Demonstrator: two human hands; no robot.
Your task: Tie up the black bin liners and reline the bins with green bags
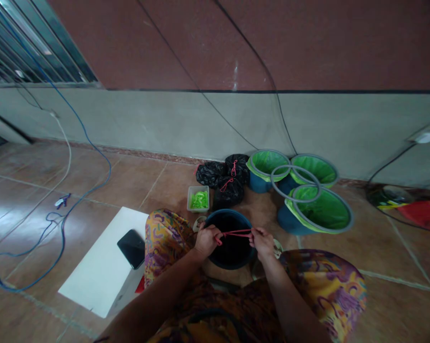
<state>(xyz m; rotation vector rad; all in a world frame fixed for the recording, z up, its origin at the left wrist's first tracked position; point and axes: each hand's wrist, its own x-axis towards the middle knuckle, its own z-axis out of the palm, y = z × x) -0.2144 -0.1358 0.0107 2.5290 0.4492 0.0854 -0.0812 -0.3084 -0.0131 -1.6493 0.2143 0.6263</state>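
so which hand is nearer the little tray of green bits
Left. The left hand sits just below the tray of green bits, holding the red string; the right hand is farther, across the dark bucket.

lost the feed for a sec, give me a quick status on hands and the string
Left hand and right hand both pinching the red string, stretched taut between them. String held over the dark bucket. Nothing between the hands; tied black bags sit beyond.
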